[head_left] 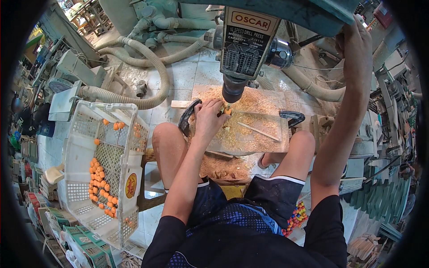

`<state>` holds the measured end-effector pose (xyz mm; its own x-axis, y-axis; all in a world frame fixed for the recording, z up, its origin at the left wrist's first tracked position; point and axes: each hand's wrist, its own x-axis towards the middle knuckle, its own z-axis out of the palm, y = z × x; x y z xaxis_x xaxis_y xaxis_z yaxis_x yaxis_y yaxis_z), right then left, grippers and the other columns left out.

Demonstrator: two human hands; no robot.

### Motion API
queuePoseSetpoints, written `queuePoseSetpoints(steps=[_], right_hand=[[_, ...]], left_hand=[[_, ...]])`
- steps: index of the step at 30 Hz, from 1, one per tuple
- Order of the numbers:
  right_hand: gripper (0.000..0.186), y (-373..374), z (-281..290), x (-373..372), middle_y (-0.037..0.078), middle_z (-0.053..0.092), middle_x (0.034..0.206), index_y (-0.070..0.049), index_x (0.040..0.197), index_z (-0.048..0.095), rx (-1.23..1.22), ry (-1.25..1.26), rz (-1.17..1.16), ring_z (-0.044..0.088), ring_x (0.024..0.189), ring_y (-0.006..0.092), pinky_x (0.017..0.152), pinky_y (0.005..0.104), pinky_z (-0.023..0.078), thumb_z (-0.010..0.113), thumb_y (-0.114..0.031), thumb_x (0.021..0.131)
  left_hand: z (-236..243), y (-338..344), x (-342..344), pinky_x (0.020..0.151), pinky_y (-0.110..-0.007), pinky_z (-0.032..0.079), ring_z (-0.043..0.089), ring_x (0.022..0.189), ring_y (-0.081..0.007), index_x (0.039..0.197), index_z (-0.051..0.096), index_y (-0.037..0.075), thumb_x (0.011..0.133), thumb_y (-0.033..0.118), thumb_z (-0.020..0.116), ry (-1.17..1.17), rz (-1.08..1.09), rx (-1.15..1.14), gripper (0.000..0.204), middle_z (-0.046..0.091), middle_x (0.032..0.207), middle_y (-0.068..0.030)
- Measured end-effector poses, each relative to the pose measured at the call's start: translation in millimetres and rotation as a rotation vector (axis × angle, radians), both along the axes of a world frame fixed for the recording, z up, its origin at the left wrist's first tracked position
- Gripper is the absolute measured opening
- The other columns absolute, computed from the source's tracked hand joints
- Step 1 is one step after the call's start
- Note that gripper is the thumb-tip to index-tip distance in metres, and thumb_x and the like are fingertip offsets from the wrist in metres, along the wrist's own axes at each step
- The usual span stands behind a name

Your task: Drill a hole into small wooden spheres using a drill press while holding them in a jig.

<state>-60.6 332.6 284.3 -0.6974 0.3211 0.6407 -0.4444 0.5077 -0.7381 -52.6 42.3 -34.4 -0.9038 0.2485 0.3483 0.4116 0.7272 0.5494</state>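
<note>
My left hand [210, 117] is closed around a small orange wooden bead [227, 111] just below the drill press chuck [233, 91]. Under them is a work board [263, 142] covered in pale shavings, with a loose thin wooden strip [258, 131] lying to the right. My right hand [353, 40] is raised at the top right beside the drill press head [247, 31], its fingers curled on something partly hidden, most likely part of the machine. Black handles [291, 117] sit at both sides of the board.
A white plastic crate [76, 134] holding several orange beads stands at my left. Ribbed hoses [161, 82] run across the tiled floor behind the press. Multicoloured beads [297, 216] lie by my right thigh. Machines and wood pieces crowd both edges.
</note>
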Motion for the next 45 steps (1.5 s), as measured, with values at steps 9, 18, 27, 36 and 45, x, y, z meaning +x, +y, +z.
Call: queuePoseSetpoints(steps=[9, 18, 27, 36, 45], right_hand=[[0.027, -7.0, 2.2, 5.0, 0.0, 0.06, 0.075, -0.003, 0.099, 0.071, 0.033, 0.01, -0.028, 0.051, 0.064, 0.0099, 0.058, 0.0296, 0.037, 0.056, -0.024, 0.101], [0.027, -13.1, 2.3, 10.7, -0.001, 0.057, 0.073, -0.004, 0.098, 0.071, 0.051, 0.025, -0.048, 0.047, 0.062, 0.0079, 0.056, 0.0279, 0.034, 0.055, -0.025, 0.102], [0.028, -17.6, 1.7, 15.8, -0.003, 0.054, 0.071, -0.005, 0.098, 0.071, 0.065, 0.032, -0.063, 0.044, 0.06, 0.0059, 0.054, 0.0263, 0.031, 0.054, -0.026, 0.102], [0.028, -22.1, 1.1, 20.6, -0.004, 0.051, 0.069, -0.006, 0.097, 0.07, 0.069, 0.034, -0.075, 0.04, 0.058, 0.0039, 0.052, 0.0246, 0.029, 0.053, -0.027, 0.103], [0.028, -24.6, -4.8, 28.0, -0.006, 0.048, 0.067, -0.007, 0.097, 0.07, 0.063, 0.023, -0.098, 0.037, 0.056, 0.0019, 0.051, 0.023, 0.026, 0.051, -0.028, 0.103]], left_hand=[[-1.4, -0.6, 0.0, 0.103, -0.04, 0.036, 0.06, 0.125, -0.0234, 0.122, 0.071, 0.007, 0.076, 0.023, 0.086, -0.002, -0.004, -0.012, 0.052, 0.07, 0.127, -0.007], [-0.4, 1.2, 0.5, 0.103, -0.041, 0.036, 0.063, 0.122, -0.0232, 0.118, 0.072, 0.004, 0.073, 0.019, 0.087, 0.035, -0.004, 0.024, 0.05, 0.072, 0.124, -0.0076], [-0.7, 1.4, 0.1, 0.103, -0.04, 0.036, 0.062, 0.122, -0.0231, 0.118, 0.072, 0.004, 0.074, 0.019, 0.086, 0.03, 0.006, 0.033, 0.048, 0.072, 0.125, -0.0074], [0.1, 2.0, 1.5, 0.103, -0.04, 0.036, 0.062, 0.124, -0.0219, 0.117, 0.072, 0.004, 0.074, 0.019, 0.086, 0.04, 0.006, 0.023, 0.048, 0.072, 0.125, -0.007], [-1.6, 0.9, 0.7, 0.103, -0.04, 0.036, 0.061, 0.124, -0.0219, 0.119, 0.072, 0.005, 0.074, 0.02, 0.087, 0.017, -0.001, 0.008, 0.049, 0.071, 0.125, -0.0073]])
